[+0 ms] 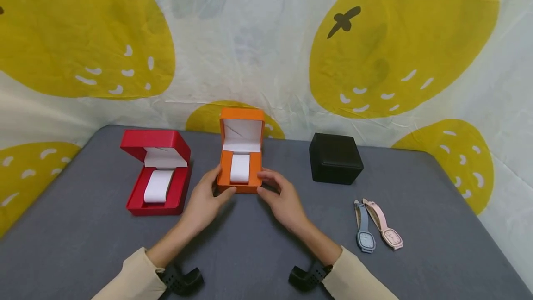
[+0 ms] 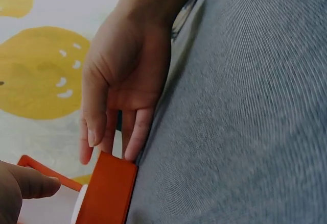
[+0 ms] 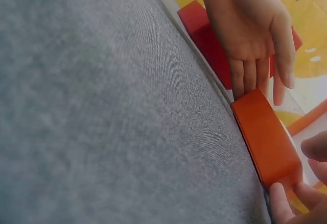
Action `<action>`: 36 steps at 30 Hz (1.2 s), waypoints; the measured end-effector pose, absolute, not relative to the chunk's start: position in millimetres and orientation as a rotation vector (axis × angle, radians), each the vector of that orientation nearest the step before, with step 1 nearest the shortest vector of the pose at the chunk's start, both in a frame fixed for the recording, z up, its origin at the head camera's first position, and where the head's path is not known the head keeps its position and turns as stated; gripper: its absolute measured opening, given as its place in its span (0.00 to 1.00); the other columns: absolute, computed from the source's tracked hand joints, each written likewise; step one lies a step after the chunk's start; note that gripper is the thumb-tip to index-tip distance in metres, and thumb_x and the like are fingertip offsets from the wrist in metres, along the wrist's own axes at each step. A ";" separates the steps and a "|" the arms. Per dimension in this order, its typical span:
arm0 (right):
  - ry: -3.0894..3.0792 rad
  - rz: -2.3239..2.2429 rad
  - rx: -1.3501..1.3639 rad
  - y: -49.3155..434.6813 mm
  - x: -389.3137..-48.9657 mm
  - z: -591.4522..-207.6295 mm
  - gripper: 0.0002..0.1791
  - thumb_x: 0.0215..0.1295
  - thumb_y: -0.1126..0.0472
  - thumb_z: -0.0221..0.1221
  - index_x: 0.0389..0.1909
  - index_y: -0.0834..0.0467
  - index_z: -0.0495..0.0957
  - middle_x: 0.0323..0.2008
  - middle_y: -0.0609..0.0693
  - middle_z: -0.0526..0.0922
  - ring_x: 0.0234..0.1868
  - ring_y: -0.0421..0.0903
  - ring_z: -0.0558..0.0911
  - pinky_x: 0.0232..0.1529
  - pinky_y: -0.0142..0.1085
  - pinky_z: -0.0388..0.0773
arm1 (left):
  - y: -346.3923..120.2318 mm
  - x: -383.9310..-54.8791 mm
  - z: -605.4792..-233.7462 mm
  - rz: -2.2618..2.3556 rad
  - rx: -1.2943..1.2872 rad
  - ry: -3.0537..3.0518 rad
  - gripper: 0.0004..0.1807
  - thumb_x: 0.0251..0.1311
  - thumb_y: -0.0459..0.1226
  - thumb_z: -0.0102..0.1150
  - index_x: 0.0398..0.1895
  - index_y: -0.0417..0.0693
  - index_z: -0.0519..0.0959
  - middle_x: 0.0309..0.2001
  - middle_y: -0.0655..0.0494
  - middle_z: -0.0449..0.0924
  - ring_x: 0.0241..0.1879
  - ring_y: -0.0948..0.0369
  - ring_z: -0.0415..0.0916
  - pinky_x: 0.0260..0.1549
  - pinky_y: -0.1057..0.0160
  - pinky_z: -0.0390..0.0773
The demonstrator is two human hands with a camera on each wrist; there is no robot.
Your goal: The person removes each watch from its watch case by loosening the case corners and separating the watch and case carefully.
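Observation:
An orange watch box (image 1: 246, 189) stands with its lid raised, a white cushion (image 1: 239, 169) inside. My left hand (image 1: 202, 203) is at the box's left side, with fingers fairly straight against it and the thumb near the front edge. On the opposite side is my right hand (image 1: 287, 203), its fingertips touching the right wall and front corner. In the left wrist view, the right hand (image 2: 127, 66) has extended fingers that meet the box end. The right wrist view shows the left hand (image 3: 250, 25) touching the other end with straight fingers.
To the left stands an open red watch box (image 1: 156, 139) with a white cushion (image 1: 158, 186). A closed black box (image 1: 336, 159) is at the back right. In front of it lie a blue watch (image 1: 365, 230) and a pink watch (image 1: 385, 226). A patterned cloth (image 1: 258, 68) hangs behind the grey table (image 1: 258, 263).

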State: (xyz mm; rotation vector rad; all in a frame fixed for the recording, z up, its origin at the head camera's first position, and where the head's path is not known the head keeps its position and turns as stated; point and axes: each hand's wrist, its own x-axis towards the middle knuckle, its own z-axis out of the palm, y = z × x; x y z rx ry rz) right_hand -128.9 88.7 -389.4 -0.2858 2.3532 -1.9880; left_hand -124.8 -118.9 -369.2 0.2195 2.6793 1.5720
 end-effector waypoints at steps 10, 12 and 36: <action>2.376 -2.045 -0.190 114.7 -119.5 -360.9 0.18 0.64 0.68 0.59 0.56 0.58 0.75 0.57 0.53 0.76 0.57 0.50 0.75 0.52 0.36 0.74 | -103.4 -119.3 -359.1 1.692 0.339 2.850 0.36 0.59 0.33 0.63 0.69 0.34 0.60 0.66 0.41 0.62 0.63 0.47 0.62 0.58 0.47 0.66; 2.401 -2.029 -0.189 121.9 -117.9 -356.6 0.18 0.65 0.67 0.60 0.56 0.58 0.75 0.56 0.52 0.76 0.58 0.50 0.75 0.52 0.36 0.74 | -98.9 -119.3 -356.9 1.721 0.346 2.844 0.35 0.58 0.32 0.63 0.68 0.35 0.61 0.65 0.41 0.64 0.62 0.47 0.64 0.58 0.47 0.67; 2.712 -2.042 -0.204 196.6 -118.3 -336.1 0.19 0.67 0.65 0.57 0.58 0.64 0.72 0.56 0.58 0.75 0.54 0.51 0.77 0.48 0.27 0.73 | -5.4 -135.3 -355.5 1.894 0.519 2.552 0.34 0.62 0.33 0.59 0.70 0.36 0.59 0.67 0.43 0.61 0.64 0.50 0.64 0.58 0.55 0.68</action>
